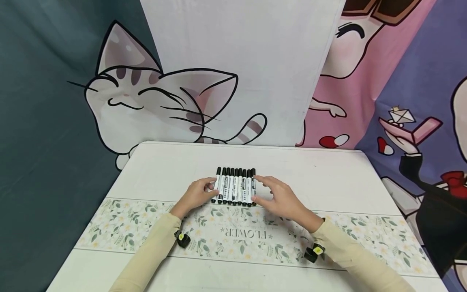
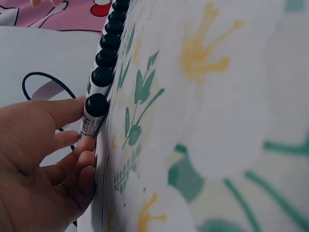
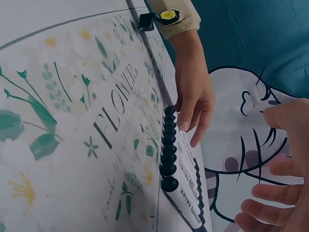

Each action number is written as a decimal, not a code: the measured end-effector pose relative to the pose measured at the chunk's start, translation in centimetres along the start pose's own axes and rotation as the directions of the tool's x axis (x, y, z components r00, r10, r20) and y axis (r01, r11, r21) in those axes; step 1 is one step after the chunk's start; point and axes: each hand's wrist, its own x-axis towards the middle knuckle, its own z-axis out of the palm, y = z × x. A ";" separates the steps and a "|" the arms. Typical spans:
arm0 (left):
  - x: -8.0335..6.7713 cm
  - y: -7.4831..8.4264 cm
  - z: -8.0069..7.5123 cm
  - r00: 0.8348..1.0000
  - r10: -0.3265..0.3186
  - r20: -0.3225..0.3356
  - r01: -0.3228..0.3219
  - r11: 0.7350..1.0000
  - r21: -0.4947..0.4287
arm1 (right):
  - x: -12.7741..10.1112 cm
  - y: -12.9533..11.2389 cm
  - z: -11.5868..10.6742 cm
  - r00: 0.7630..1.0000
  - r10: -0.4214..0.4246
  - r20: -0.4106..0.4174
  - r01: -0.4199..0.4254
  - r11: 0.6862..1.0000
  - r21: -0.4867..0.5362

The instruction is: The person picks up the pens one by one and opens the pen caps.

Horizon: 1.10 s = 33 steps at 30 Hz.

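Several white whiteboard markers (image 1: 235, 187) with black caps and black ends lie side by side in a row on the table. At the row's left end my left hand (image 1: 195, 194) touches the outermost marker (image 2: 94, 115) with its fingertips, the thumb and index finger set along its side. My right hand (image 1: 282, 199) is at the other end, thumb and fingers spread beside the last marker (image 3: 181, 200). In the right wrist view a gap shows between the right fingers (image 3: 275, 193) and that marker; nothing is held there.
A white table cover (image 1: 310, 174) has a floral band (image 1: 251, 223) with the word FLOWER, just in front of the markers. Behind the table hangs a cloth with a cartoon cat (image 1: 146, 109). Both wrists wear small black devices (image 1: 182, 239).
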 end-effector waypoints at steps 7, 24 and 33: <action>-0.2 0.9 0.5 0.990 -0.109 -0.087 0.111 0.994 0.019 | 0.2 -0.1 -0.4 1.000 0.009 0.019 -0.009 1.000 -0.002; -0.8 1.1 -0.7 0.968 -0.204 -0.148 0.190 0.977 -0.098 | 0.4 0.3 -0.9 1.000 0.010 0.021 -0.010 1.000 -0.008; -2.4 3.0 -2.2 0.976 -0.123 -0.179 0.092 0.981 -0.171 | 0.5 0.3 -2.0 1.000 -0.015 0.013 0.015 1.000 -0.007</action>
